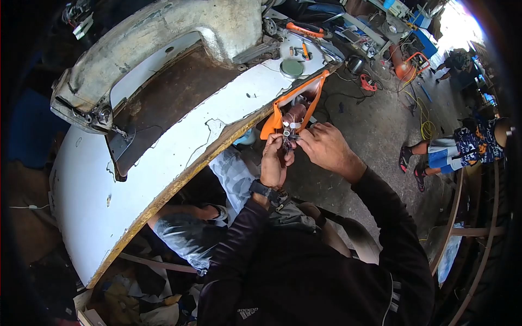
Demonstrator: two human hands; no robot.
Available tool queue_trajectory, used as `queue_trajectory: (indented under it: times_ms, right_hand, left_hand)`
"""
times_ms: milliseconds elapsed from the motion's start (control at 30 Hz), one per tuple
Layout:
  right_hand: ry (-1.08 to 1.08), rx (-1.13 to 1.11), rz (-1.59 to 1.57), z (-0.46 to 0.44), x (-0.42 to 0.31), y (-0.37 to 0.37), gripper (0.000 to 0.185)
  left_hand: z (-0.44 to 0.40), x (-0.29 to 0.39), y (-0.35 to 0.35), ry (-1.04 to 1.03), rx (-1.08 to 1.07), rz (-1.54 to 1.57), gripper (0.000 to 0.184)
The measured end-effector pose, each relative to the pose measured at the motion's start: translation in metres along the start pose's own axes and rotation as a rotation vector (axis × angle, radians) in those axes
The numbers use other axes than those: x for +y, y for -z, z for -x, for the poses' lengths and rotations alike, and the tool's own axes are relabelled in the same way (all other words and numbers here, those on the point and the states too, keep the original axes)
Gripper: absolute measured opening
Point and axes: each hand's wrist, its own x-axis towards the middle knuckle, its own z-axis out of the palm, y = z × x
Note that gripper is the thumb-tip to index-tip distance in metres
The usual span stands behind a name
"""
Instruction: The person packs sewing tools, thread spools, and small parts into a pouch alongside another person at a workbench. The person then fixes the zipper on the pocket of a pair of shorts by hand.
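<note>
Across the left half of the view, I register a white worktable (157, 168) with a worn wooden edge running diagonally; a heavy industrial sewing machine (168, 38) occupies its upper portion. Both dark-sleeved arms extend from the lower part of the frame and converge just beyond the table edge; the left forearm rises steeply, while the right forearm slants up and inward from the right.

At the table edge, an orange-rimmed pouch (269, 127) stands open; its mouth faces the hands. I read the right hand (329, 149) as back upward, wrist slightly bent, fingers curled under, thumb and forefinger directed left; the left hand (274, 163) is upright at the wrist, fingers folded inward, thumb alongside. A brown cylindrical bundle (294, 113) lies in the pouch opening, just above the fingertips; a dark watch (265, 190) encircles the left wrist.

Smallest is a dark slender piece (287, 144) located at the bundle's near end; the left digits clamp it, and the right thumb and forefinger pinch its side; its exact form I cannot tell.
</note>
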Motion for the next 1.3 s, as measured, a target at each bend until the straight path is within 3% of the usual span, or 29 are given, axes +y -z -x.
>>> queue_trajectory:
  times_ms: [233, 567, 767, 867, 1300]
  right_hand:
    - [0.108, 0.027, -0.021, -0.002, 0.002, 0.007, 0.018]
    - [-0.104, 0.083, -0.075, 0.012, 0.000, -0.005, 0.017]
    - [-0.059, 0.072, -0.004, 0.008, 0.002, -0.005, 0.023]
    - [-0.070, 0.073, -0.025, 0.008, 0.003, -0.007, 0.024]
    - [-0.022, 0.029, 0.011, -0.005, 0.005, 0.002, 0.020]
  left_hand:
    - [-0.014, -0.001, 0.002, 0.078, 0.046, -0.088, 0.015]
    - [-0.007, -0.005, 0.011, 0.069, -0.041, 0.099, 0.015]
    - [-0.001, -0.008, 0.013, -0.066, -0.073, -0.142, 0.012]
    - [0.006, -0.004, 0.007, -0.097, 0.032, -0.172, 0.011]
    - [-0.001, 0.005, 0.011, -0.117, -0.029, -0.248, 0.007]
